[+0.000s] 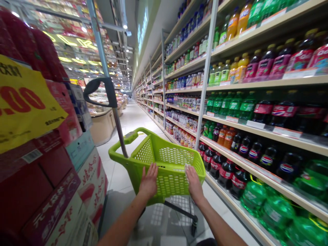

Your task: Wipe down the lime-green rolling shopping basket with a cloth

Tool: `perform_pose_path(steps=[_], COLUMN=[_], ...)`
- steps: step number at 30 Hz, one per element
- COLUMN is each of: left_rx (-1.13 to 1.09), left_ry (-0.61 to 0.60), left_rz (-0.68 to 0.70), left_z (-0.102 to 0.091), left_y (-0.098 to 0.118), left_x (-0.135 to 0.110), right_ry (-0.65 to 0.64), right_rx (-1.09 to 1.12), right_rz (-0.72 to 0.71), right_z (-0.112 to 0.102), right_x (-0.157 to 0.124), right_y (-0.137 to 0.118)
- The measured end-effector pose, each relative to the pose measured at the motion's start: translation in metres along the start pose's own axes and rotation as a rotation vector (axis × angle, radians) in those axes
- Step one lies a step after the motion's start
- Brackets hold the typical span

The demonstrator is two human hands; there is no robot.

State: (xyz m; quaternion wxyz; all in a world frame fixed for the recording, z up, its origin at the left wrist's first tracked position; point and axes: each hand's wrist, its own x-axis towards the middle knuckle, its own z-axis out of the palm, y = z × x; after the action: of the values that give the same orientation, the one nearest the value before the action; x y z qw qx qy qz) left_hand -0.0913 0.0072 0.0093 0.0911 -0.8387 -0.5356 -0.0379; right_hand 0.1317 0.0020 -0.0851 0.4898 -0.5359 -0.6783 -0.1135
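A lime-green shopping cart (170, 179) with a perforated plastic basket stands on the aisle floor in front of me. My left hand (148, 180) lies flat on the basket's near side, fingers stretched up to the rim and nothing visible in them. Toward the basket's right end, my right hand (194, 184) presses a thin white wipe (187, 168) against the side and rim. Only the edge of the wipe shows at the fingertips; its exact kind is hard to make out. A raised grey handle (112, 92) sits on a metal pole left of the basket.
Shelves (230, 121) of soda bottles run along the right, close to the cart. Stacked drink cartons (56, 191) with a yellow price sign (25, 106) crowd the left. A white tiled aisle (130, 114) stretches ahead, past a rounded display counter (101, 126).
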Motion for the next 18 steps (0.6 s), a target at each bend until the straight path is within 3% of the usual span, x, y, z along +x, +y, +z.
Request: perform_pose_path(steps=[2,7,11,13,15,18], left_rx=[-0.005,0.005,0.049,0.054,0.038,0.021], left_ry=[0.007,0.041,0.111,0.101,0.096,0.115], left_rz=[0.003,0.028,-0.098,-0.092,-0.066,-0.022], left_z=[0.001,-0.006,-0.015,-0.016,-0.015,-0.014], left_y=[0.002,-0.006,-0.028,-0.032,-0.032,-0.031], left_x=[-0.001,-0.002,-0.005,-0.008,-0.011,-0.015], right_ry=[0.014,-0.140,-0.061,-0.002,-0.003,-0.112], right_rx=[-0.014,0.070,0.042,0.028,0.053,0.126], right_rz=[0.027,-0.137,-0.033,0.027,0.007,-0.100], right_z=[0.003,0.026,0.022,0.023,0.032,0.048], right_x=[0.002,0.015,0.020,0.019,0.021,0.026], right_y=[-0.003,-0.039,-0.024,-0.019,-0.030,-0.059])
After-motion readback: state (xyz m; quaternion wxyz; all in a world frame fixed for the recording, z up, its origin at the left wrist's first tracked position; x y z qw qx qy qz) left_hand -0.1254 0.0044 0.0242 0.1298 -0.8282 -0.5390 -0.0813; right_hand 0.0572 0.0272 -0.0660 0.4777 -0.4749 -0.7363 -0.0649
